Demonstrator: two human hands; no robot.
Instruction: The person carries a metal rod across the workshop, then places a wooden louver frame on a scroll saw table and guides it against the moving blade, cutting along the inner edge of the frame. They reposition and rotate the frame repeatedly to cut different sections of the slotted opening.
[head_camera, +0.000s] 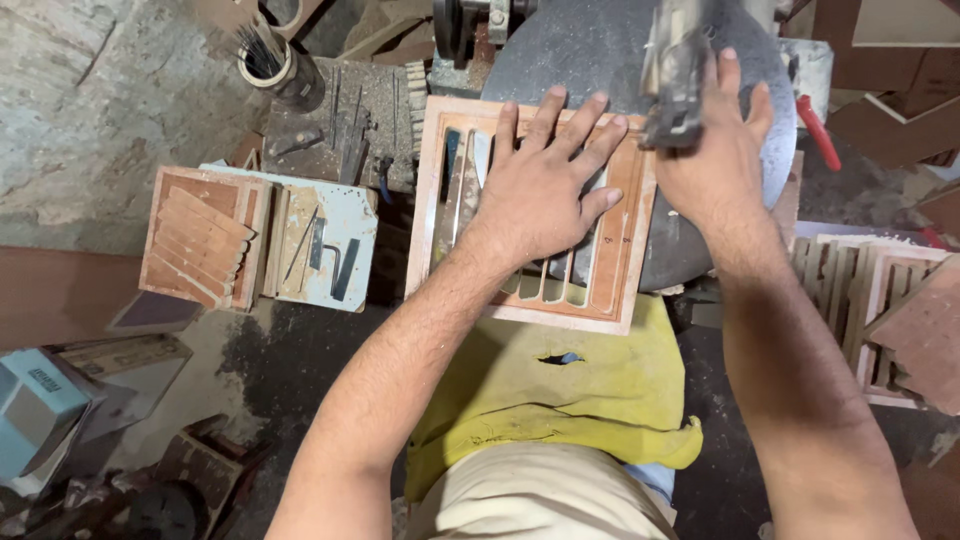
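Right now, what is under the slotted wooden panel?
Under the slotted wooden panel a dark round table shows at its far edge, and yellow cloth at its near edge. The left hand lies flat on it, covering the middle slots.

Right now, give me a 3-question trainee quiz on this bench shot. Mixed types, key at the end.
1. True or false: the left hand lies flat, fingers spread, on the slotted panel.
2. Multiple choice: the right hand is at a) the yellow cloth, b) the dark tool above the panel's far right corner, c) the cup of rods.
3. Fill in: the tray of stacked strips lies to the panel's ____ in the picture.

Key: 1 true; 2 b; 3 left.
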